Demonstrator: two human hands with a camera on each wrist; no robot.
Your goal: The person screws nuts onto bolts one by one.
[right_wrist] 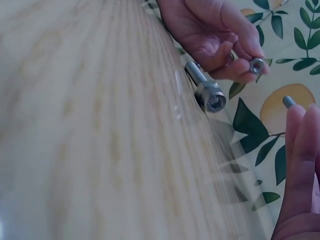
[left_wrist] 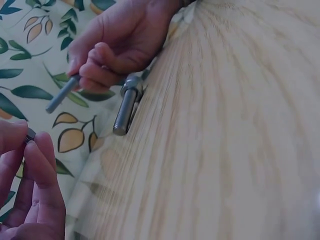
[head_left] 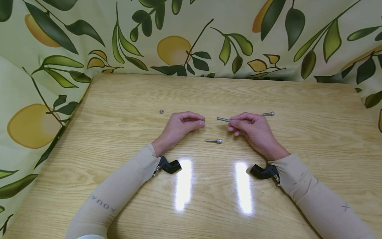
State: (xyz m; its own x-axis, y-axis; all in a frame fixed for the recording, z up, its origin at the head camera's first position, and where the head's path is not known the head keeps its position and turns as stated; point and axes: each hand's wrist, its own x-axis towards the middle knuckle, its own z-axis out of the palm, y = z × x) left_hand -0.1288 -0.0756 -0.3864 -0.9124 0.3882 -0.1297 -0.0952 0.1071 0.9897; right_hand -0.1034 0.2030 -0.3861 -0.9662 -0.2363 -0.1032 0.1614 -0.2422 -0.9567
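My left hand (head_left: 184, 126) pinches a small hex nut (right_wrist: 256, 65) between thumb and fingertips; in the head view the fingers mostly hide it. Across a short gap, my right hand (head_left: 253, 129) holds a bolt (head_left: 223, 119) by one end, its bare shank pointing left toward the nut. The bolt's head is hidden in the fingers. Nut and bolt are apart, both raised above the table. Between and just below the hands lies another bolt (head_left: 212, 141) with a nut (left_wrist: 132, 83) at its head end, shank to the left.
A loose nut (head_left: 161, 112) lies left of my left hand on the wooden table (head_left: 134, 96). Beyond my right hand rests one more bolt (head_left: 269, 114), head to the right. A leaf-and-fruit patterned cloth (head_left: 191, 20) hangs behind the table and along its left side.
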